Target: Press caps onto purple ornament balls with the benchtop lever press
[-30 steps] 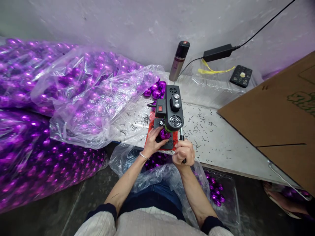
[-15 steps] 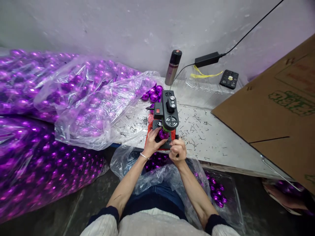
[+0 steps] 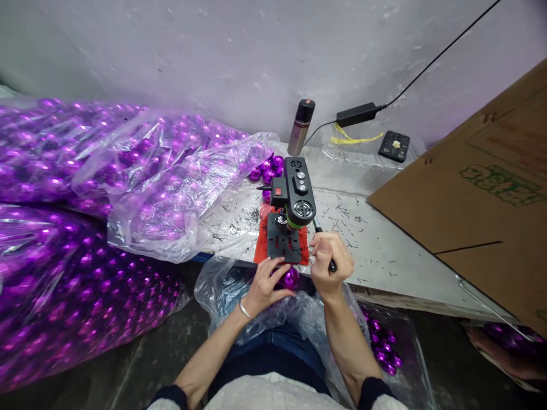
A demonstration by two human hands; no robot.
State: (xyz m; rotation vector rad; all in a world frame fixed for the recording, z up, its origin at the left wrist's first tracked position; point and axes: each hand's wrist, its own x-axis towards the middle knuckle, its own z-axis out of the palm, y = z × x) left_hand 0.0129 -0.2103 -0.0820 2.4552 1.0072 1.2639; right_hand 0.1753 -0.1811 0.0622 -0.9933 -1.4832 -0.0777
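Observation:
A shiny purple ball [image 3: 291,278] is between the thumb and fingers of my left hand [image 3: 264,289], just in front of the table edge and above the plastic in my lap. My right hand [image 3: 331,263] is wrapped round the black-tipped lever [image 3: 318,226] of a small black bench machine [image 3: 300,185]. This machine has a red switch, round vents and a slotted base plate [image 3: 278,242] lying on a red sheet [image 3: 261,245]. No ball sits under its head now. Several purple balls [image 3: 268,171] lie behind it on the left.
Big clear bags of purple balls [image 3: 85,273] fill the left side. Behind the machine stand a flask [image 3: 301,128], a power adapter [image 3: 356,115] and a black box [image 3: 394,146]. A cardboard box [image 3: 470,188] juts in from the right. Dark clippings litter the white table [image 3: 376,239].
My left hand has drawn the purple ball from under the machine's head toward me, past the table edge. The right hand has moved right and slightly up with the lever.

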